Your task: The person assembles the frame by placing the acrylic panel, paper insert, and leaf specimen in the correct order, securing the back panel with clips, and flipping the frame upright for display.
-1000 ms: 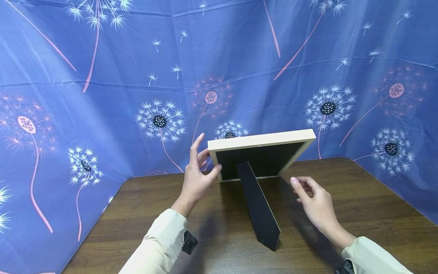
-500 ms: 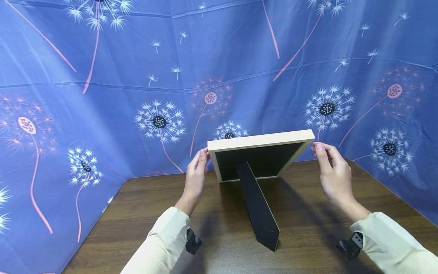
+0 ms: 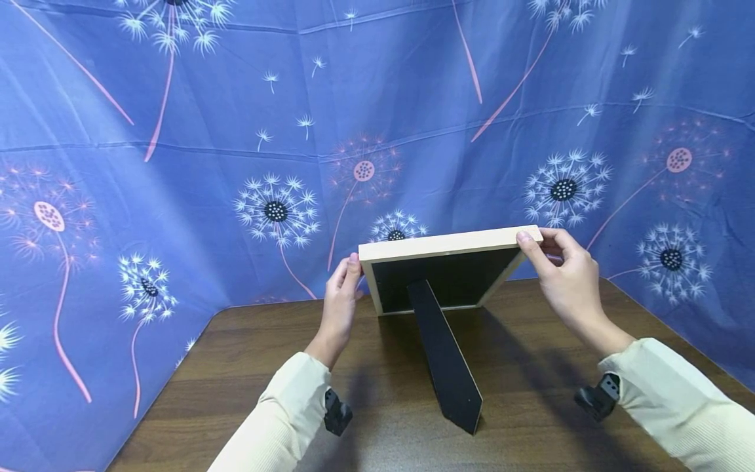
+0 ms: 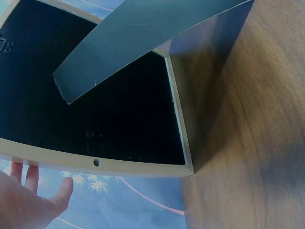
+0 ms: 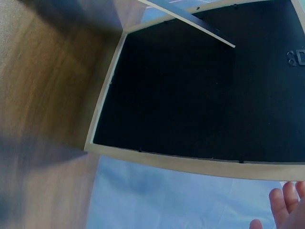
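Observation:
A picture frame (image 3: 451,243) with a pale wooden edge and a black back stands on the table, its back towards me. Its black easel leg (image 3: 445,357) slants out behind and rests on the tabletop. My left hand (image 3: 337,305) is at the frame's left side, fingertips against the edge near the upper corner; in the left wrist view, fingers (image 4: 31,180) touch the outer edge. My right hand (image 3: 566,278) holds the upper right corner, thumb on the top edge and fingers behind the side. The frame's front is hidden.
The brown wooden table (image 3: 248,373) reaches back to a blue cloth (image 3: 177,216) printed with dandelions, hanging behind and at both sides. Black wrist cameras (image 3: 598,396) sit below the pale sleeves.
My right hand has risen from beside the leg to the frame's upper right corner and taken hold. My left hand's spread fingers have closed in on the left edge. The frame stays in place.

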### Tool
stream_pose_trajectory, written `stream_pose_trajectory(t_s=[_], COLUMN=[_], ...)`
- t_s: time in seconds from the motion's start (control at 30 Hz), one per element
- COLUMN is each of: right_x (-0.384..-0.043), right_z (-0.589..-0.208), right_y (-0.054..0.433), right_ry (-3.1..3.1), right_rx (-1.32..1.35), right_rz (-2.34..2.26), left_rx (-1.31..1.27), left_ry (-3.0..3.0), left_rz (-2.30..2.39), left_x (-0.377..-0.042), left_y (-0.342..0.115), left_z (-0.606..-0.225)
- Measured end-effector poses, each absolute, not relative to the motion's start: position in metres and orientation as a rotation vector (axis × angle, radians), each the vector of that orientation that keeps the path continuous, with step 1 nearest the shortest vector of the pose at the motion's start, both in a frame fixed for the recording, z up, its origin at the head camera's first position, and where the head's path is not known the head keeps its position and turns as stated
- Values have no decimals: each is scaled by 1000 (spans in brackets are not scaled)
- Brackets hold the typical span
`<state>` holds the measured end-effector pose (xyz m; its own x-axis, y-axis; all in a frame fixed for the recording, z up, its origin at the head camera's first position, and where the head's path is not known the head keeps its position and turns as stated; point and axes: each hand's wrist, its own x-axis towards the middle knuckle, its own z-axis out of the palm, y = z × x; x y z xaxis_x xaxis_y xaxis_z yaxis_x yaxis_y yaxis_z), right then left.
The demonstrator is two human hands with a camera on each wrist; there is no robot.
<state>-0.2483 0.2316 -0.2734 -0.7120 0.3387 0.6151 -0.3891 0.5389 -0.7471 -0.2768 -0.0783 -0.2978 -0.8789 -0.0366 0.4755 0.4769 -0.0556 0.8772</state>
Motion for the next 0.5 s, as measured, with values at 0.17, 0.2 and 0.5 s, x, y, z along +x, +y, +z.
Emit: stream_pose_trajectory(t_s=[0.17, 0.2, 0.5], right_x=[-250, -251, -256], right_z=[-273, -273, -276], right_y=[234, 235, 238], right_ry=[-2018, -2019, -2014], right_rx=[45, 46, 74], right_rz=[1201, 1193, 1164], left_rx=[-450, -447, -478], left_ry=[-1916, -1930, -2007], left_rz=[-1964, -1951, -1859], left_x=[-275, -275, -266], left_y=[-77, -77, -79], left_z=[-297, -297, -297])
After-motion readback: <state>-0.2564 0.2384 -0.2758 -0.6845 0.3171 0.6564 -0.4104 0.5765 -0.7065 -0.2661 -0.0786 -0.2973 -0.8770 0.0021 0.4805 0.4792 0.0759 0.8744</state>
